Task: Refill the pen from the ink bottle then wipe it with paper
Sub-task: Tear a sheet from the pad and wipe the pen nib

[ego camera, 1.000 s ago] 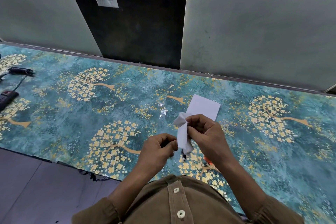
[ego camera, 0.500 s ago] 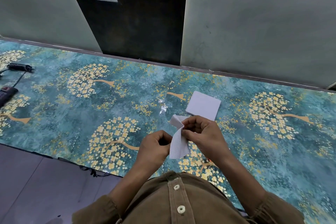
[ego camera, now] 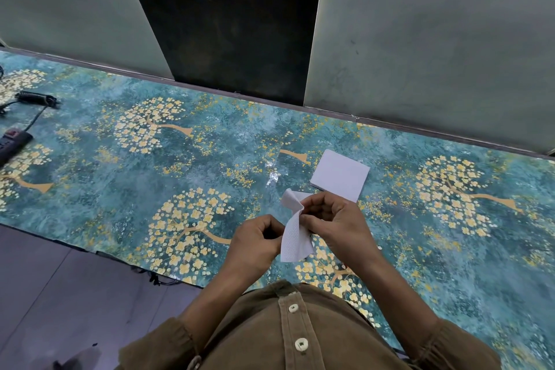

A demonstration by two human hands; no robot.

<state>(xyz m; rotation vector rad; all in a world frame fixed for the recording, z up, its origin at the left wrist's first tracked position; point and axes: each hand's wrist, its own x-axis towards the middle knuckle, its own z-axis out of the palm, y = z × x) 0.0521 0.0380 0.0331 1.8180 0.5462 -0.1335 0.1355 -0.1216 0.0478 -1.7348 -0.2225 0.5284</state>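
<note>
My right hand (ego camera: 333, 224) pinches a white embossed paper tissue (ego camera: 292, 240) above the patterned table (ego camera: 180, 165), close to my chest. The tissue hangs down between both hands. My left hand (ego camera: 255, 245) is curled tight against the tissue's left side, its fingertips tucked in as if round a thin thing. The pen itself is hidden behind the tissue and my fingers. No ink bottle shows anywhere in view.
A flat stack of white paper squares (ego camera: 341, 174) lies on the table just beyond my right hand. A black power strip (ego camera: 12, 144) and a black plug with cable (ego camera: 36, 97) sit at the far left. The table's front edge runs by my left forearm.
A dark pen tip showed under the tissue one second ago; now the tissue covers it. The tissue hangs looser and longer, and both hands have stayed close together.
</note>
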